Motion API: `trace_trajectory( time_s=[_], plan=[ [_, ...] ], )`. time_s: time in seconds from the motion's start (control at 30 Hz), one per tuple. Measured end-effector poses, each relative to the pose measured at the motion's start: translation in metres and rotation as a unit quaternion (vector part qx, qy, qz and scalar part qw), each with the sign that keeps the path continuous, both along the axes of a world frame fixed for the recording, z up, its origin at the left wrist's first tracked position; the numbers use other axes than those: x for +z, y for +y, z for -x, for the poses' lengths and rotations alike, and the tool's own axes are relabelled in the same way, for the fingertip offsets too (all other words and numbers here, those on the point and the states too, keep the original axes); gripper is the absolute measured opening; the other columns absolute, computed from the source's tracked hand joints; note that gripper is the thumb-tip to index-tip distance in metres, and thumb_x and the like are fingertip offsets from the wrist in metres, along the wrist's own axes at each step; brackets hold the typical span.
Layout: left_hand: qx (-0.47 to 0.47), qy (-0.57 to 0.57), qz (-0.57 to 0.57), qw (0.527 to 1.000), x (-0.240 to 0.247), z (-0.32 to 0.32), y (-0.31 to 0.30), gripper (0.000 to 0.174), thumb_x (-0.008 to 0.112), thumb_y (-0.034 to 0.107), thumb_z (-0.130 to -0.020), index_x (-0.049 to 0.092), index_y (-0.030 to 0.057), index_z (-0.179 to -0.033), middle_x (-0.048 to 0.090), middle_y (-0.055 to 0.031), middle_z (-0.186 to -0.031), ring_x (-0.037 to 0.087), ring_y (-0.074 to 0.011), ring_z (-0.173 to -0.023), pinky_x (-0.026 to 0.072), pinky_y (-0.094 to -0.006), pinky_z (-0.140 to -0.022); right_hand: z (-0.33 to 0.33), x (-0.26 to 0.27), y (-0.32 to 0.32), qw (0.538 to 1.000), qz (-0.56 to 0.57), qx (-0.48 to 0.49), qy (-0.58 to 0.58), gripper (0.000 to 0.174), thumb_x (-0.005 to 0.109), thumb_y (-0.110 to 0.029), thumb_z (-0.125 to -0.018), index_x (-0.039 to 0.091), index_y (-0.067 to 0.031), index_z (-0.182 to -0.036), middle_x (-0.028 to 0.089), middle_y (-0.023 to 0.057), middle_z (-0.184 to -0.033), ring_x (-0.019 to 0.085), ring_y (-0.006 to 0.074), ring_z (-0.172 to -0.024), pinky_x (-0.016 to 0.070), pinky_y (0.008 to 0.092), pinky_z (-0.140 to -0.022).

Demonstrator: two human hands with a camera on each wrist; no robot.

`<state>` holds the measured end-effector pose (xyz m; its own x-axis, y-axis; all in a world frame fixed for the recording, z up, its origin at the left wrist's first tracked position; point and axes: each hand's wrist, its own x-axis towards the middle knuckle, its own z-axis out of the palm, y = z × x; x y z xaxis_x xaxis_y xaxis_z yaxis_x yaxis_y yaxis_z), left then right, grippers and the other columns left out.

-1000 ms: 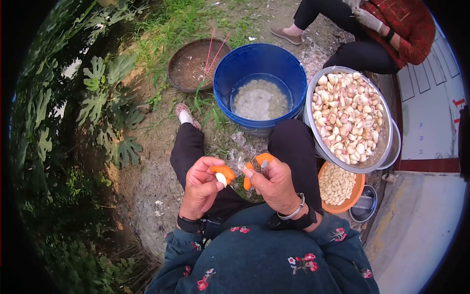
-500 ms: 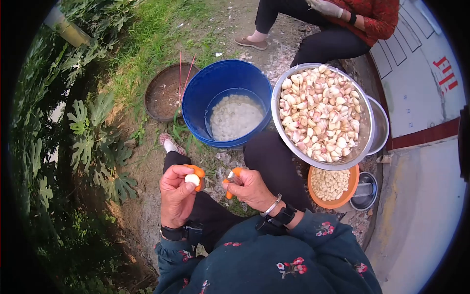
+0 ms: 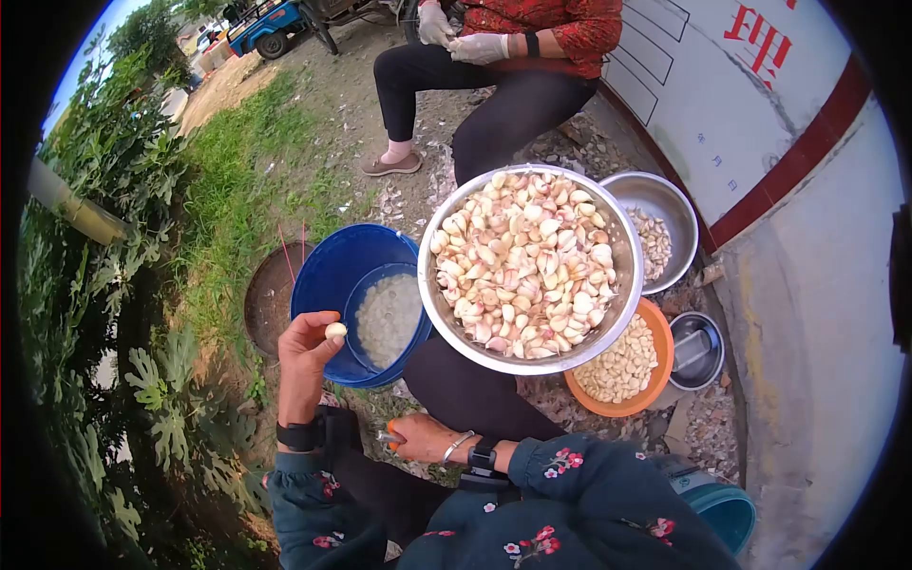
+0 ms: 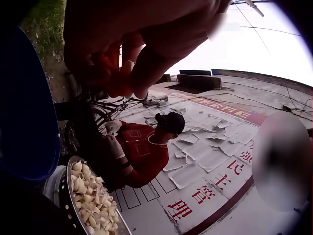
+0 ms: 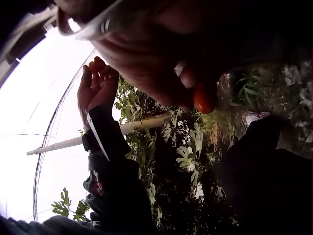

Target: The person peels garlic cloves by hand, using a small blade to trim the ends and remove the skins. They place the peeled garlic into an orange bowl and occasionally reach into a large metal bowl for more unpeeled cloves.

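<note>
My left hand point(image 3: 306, 353) pinches a pale peeled garlic clove point(image 3: 335, 330) between thumb and fingertips, in front of the near left side of the blue bucket point(image 3: 318, 271). Whitish cloves point(image 3: 388, 318) lie in water inside that bucket. Low by my thigh, my right hand point(image 3: 429, 438) curls around a small grey blade-like piece point(image 3: 386, 438), mostly hidden by the fingers. An orange finger cover point(image 5: 204, 99) shows on a fingertip of this hand in the right wrist view. Unpeeled garlic cloves point(image 3: 532, 261) heap up in a perforated metal bowl point(image 3: 439, 334) beside the bucket.
An orange bowl point(image 3: 667, 347) of pale cloves, a small metal bowl point(image 3: 711, 372) and a larger metal basin point(image 3: 682, 214) stand at right. A round brown basket point(image 3: 266, 304) sits left of the bucket. Across from me sits a person in a red top point(image 3: 584, 38).
The left hand has moved apart from the right, out to the bucket with the clove. My right hand has lowered toward my lap. The head view has swung up and right.
</note>
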<state>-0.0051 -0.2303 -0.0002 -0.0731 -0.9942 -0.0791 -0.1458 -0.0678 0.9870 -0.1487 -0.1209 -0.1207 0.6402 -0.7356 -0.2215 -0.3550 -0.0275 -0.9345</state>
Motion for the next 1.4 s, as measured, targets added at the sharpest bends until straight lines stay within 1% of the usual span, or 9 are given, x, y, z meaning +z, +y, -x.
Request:
trace_trajectory(
  time_s=[0.1,0.4,0.7,0.8,0.97,1.13,1.2,1.3,1.4],
  plan=[
    [-0.026,-0.268,0.089,0.959,-0.016,0.015,-0.034,0.025,0.068,-0.004,-0.073,0.066,0.0024,-0.097,0.062,-0.0052,-0.108,0.057,-0.0137,-0.092,0.0464,-0.0278,-0.077,-0.003,-0.004,-0.002,1.0,0.02,0.023,0.005,0.018,0.056,-0.009,-0.073,0.057,-0.0026,-0.089,0.061,0.0188,-0.074,0.063,0.0353,-0.075,0.0473,0.0446,-0.07],
    [-0.236,-0.355,0.245,0.871,-0.024,0.133,-0.085,0.029,0.071,0.0,-0.064,0.067,0.0069,-0.092,0.057,-0.0102,-0.087,0.056,-0.0303,-0.085,0.0458,-0.0389,-0.073,-0.018,-0.025,0.005,0.999,0.008,0.036,0.019,0.019,0.059,-0.01,-0.076,0.063,-0.0019,-0.093,0.064,0.022,-0.088,0.065,0.0355,-0.083,0.0498,0.0431,-0.07],
    [-0.252,-0.48,0.388,0.746,-0.048,0.157,-0.092,0.018,0.068,0.004,-0.065,0.059,0.0092,-0.08,0.055,-0.0068,-0.081,0.054,-0.0274,-0.085,0.0408,-0.0387,-0.073,-0.032,-0.042,0.012,0.996,0.044,0.072,0.018,0.025,0.053,-0.019,-0.087,0.064,-0.0031,-0.102,0.065,0.017,-0.104,0.063,0.0288,-0.094,0.0476,0.0337,-0.08],
    [-0.23,-0.437,0.375,0.785,-0.053,0.151,-0.09,0.017,0.067,0.005,-0.067,0.059,0.0085,-0.081,0.055,-0.0069,-0.08,0.055,-0.028,-0.083,0.0422,-0.0387,-0.072,-0.03,-0.049,0.011,0.986,0.098,0.099,-0.091,0.03,0.05,-0.022,-0.088,0.062,-0.0033,-0.109,0.064,0.0167,-0.11,0.063,0.0291,-0.095,0.0474,0.0349,-0.082],
    [-0.22,-0.42,0.356,0.805,-0.054,0.15,-0.087,0.013,0.066,0.005,-0.07,0.057,0.0065,-0.079,0.055,-0.0093,-0.078,0.057,-0.0315,-0.076,0.0462,-0.0419,-0.067,-0.087,-0.125,0.035,0.979,0.17,-0.01,-0.108,0.016,0.055,-0.012,-0.082,0.068,-0.0035,-0.082,0.066,0.0201,-0.082,0.067,0.0338,-0.08,0.0503,0.0384,-0.071],
    [-0.229,-0.41,0.339,0.815,-0.053,0.144,-0.083,0.012,0.064,0.004,-0.073,0.055,0.0047,-0.08,0.057,-0.0118,-0.075,0.059,-0.0342,-0.072,0.0483,-0.0438,-0.062,-0.055,-0.084,0.013,0.99,0.03,0.125,0.054,0.025,0.052,-0.016,-0.085,0.061,-0.003,-0.105,0.064,0.0176,-0.104,0.065,0.0313,-0.088,0.05,0.0367,-0.075],
    [-0.237,-0.409,0.32,0.821,-0.054,0.139,-0.081,0.012,0.064,0.004,-0.074,0.057,0.0045,-0.084,0.06,-0.0138,-0.079,0.06,-0.0344,-0.072,0.049,-0.0423,-0.061,-0.028,-0.032,0.006,0.999,-0.005,0.039,-0.003,0.015,0.058,-0.012,-0.077,0.066,-0.0006,-0.084,0.066,0.0218,-0.084,0.066,0.037,-0.083,0.05,0.0415,-0.072],
    [-0.224,-0.3,0.208,0.904,-0.044,0.136,-0.073,0.011,0.06,0.004,-0.082,0.06,0.0047,-0.093,0.065,-0.0126,-0.089,0.063,-0.0258,-0.074,0.05,-0.0348,-0.064,-0.071,-0.092,0.017,0.996,0.087,0.023,0.018,0.016,0.059,-0.011,-0.076,0.065,0.0007,-0.085,0.066,0.0225,-0.083,0.065,0.0391,-0.083,0.0496,0.0438,-0.074],
    [-0.187,0.013,-0.004,0.982,-0.042,0.126,-0.062,0.016,0.057,0.002,-0.088,0.06,0.0037,-0.103,0.067,-0.0104,-0.096,0.062,-0.015,-0.076,0.0493,-0.0268,-0.068,-0.017,-0.024,0.006,0.999,0.028,0.014,-0.023,0.019,0.06,-0.014,-0.078,0.064,0.003,-0.086,0.066,0.0246,-0.086,0.065,0.0398,-0.087,0.0494,0.045,-0.077]
  ],
)
